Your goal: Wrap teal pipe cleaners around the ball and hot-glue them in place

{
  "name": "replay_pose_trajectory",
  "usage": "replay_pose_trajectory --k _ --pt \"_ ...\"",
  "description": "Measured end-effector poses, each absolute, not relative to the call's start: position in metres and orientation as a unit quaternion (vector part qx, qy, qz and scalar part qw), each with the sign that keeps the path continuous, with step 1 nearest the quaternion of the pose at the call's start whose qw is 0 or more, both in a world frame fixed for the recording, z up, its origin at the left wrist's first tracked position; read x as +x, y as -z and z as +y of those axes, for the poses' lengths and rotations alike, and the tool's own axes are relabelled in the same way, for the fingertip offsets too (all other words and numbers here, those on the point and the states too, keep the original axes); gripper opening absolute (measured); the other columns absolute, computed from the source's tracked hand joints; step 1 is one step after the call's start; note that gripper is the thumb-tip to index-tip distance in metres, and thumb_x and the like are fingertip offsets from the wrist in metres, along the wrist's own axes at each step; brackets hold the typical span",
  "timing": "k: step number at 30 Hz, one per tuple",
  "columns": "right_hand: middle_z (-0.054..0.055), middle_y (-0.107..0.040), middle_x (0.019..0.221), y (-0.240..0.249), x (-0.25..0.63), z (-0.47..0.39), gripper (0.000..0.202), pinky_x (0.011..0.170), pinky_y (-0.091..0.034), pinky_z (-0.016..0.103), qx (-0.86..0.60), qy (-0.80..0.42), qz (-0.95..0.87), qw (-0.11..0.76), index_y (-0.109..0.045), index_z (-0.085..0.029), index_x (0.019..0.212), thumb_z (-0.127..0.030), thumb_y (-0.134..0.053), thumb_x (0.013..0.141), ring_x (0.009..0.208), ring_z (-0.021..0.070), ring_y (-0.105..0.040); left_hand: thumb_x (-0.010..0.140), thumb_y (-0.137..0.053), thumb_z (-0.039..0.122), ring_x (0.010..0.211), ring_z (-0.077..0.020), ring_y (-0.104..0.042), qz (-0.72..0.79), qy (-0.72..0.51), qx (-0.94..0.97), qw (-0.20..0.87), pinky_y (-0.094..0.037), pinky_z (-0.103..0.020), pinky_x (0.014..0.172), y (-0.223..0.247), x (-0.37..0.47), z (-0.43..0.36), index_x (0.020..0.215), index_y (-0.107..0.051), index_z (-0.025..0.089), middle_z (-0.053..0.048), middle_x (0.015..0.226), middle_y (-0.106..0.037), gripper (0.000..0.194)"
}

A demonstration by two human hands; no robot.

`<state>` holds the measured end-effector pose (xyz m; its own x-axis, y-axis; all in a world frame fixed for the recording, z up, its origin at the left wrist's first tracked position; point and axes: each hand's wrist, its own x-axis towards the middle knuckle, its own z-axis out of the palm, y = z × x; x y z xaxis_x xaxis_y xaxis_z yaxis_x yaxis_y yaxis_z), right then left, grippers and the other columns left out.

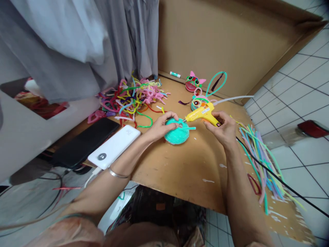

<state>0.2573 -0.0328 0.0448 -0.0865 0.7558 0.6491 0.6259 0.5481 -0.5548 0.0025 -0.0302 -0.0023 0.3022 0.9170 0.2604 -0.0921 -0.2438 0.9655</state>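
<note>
a brown cardboard panel [218,44] stands beyond both hands, and the bench [177,171], topped in the same brown, spreads beneath them. grey cloth [138,37] hangs ahead and to the left of the left hand. a tangled heap of fuzzy stems [136,96], pink, red, yellow and green among them, lies ahead and to the left of the left hand. a bundle of straight pastel stems [268,164] lies to the right of the right hand, with a black cable [275,171] running across it. left of the left hand are a black slab [87,140] and, nearer to it, a white power bank [114,146].

the left hand [166,126] is nearly closed, its thumb and fingers pinching the round teal piece [177,138] by its upper left part. the right hand [223,127] is curled around the handle of the yellow glue gun [202,115], whose nozzle points at the top of the teal piece, between the 2 hands; whether the tip touches, i cannot tell.

2 small decorated figures, 1 with pink ears [190,85] and 1 with a teal loop [195,104], sit just beyond the glue gun. farther beyond the hands lies a white and green tube [175,74]. smallest, a short teal strip [190,128] sticks out from the round piece toward the right hand.
</note>
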Motion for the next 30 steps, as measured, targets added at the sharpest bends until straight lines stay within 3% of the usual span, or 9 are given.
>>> replay_pose_trajectory --k 30 --pt "-0.001 -0.070 0.075 -0.0448 0.2600 -0.0344 0.024 0.062 -0.052 0.029 -0.460 -0.071 -0.731 0.500 -0.068 -0.022 0.087 -0.034 -0.078 0.069 0.066 0.0162 -0.064 0.070 -0.068 0.034 0.079 -0.0126 -0.052 0.326 -0.488 0.623 0.517 -0.041 -0.023 0.068 0.0055 0.0022 -0.0286 0.094 -0.055 0.019 0.000 0.095 -0.059 0.032"
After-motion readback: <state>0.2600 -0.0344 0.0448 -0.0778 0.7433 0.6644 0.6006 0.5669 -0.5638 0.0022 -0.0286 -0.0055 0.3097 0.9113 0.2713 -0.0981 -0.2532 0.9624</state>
